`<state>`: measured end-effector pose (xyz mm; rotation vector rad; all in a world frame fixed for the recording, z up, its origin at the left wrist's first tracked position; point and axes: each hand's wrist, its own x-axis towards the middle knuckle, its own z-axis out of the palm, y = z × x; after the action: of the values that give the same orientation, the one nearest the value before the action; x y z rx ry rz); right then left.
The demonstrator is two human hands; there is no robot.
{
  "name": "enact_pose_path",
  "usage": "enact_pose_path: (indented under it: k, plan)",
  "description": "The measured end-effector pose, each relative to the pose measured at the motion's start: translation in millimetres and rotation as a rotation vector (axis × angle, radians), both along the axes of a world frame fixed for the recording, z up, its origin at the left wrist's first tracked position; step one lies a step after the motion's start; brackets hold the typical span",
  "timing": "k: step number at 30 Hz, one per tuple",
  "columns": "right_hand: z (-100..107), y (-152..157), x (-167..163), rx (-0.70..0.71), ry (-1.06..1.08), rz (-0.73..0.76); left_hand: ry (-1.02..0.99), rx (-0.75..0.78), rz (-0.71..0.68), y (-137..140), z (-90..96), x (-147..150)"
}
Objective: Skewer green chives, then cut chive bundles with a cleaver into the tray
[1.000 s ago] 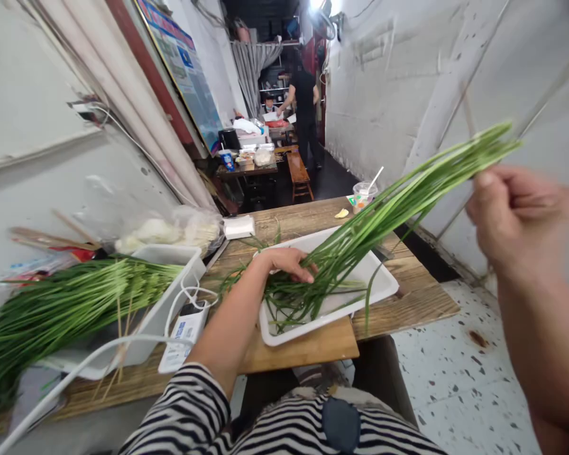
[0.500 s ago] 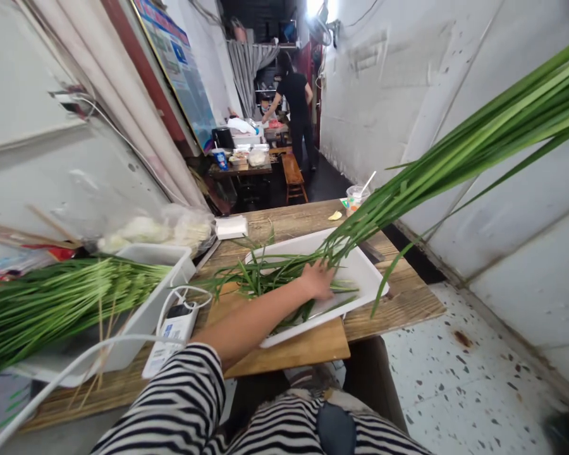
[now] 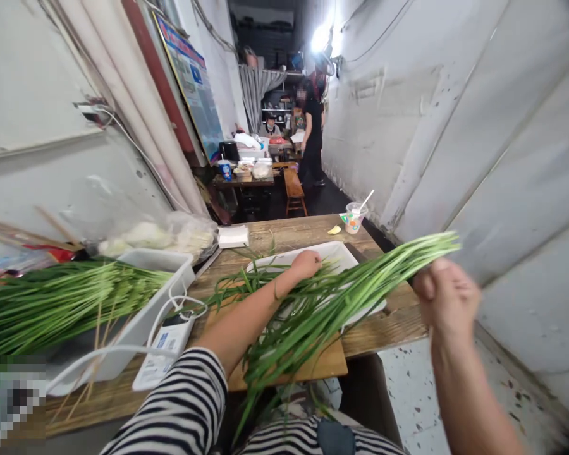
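Observation:
My right hand (image 3: 448,291) is closed round the pale stem ends of a bunch of garlic chives (image 3: 355,294). The green leaves hang down to the left, across the white tray (image 3: 346,254) and past the front edge of the wooden board (image 3: 334,360). Over the tray, my left hand (image 3: 307,264) has its fingers curled in on loose chives; its fingertips are partly hidden. More loose leaves (image 3: 232,284) trail over the tray's left side.
At left, a white bin (image 3: 183,268) holds more chives, beside a power strip (image 3: 164,354) with a white cable. A plastic cup (image 3: 354,218) with a spoon and a white tissue pack (image 3: 233,236) stand on the table's far part. Another person (image 3: 313,133) stands beyond, near a bench (image 3: 294,183).
The bunch has swung down from the upper right to lie over the tray. My right hand has come into view holding it. My left hand has curled. The person behind has turned.

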<state>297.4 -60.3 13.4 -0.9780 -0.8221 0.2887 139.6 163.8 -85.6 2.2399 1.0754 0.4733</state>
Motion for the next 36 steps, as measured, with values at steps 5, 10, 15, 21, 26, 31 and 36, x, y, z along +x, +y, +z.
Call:
enact_pose_path:
  k: [5,10,15,21,26,31,36]
  plan:
    - [-85.3,21.3,8.2,-0.369,-0.012,0.057,-0.097,-0.018,-0.059,7.5,27.2,14.0]
    - [-101.8,28.8,20.9,-0.451,-0.183,0.071,-0.212,-0.166,-0.159,-6.2,50.0,34.7]
    - [-100.4,29.9,17.2,-0.465,-0.216,0.048,-0.286,-0.298,-0.224,-19.0,45.2,50.3]
    - [-102.3,27.6,15.2,-0.489,-0.194,0.037,-0.292,-0.261,-0.201,-20.3,36.0,55.5]
    - [-102.7,28.1,16.1,-0.491,-0.203,0.049,-0.342,-0.311,-0.126,-26.6,42.9,63.1]
    - [-103.0,27.3,16.7,-0.495,-0.234,0.037,-0.423,-0.384,-0.145,-30.0,47.0,71.1]
    - [-103.9,26.2,16.7,-0.493,-0.243,0.031,-0.436,-0.395,-0.072,-30.4,46.0,76.9]
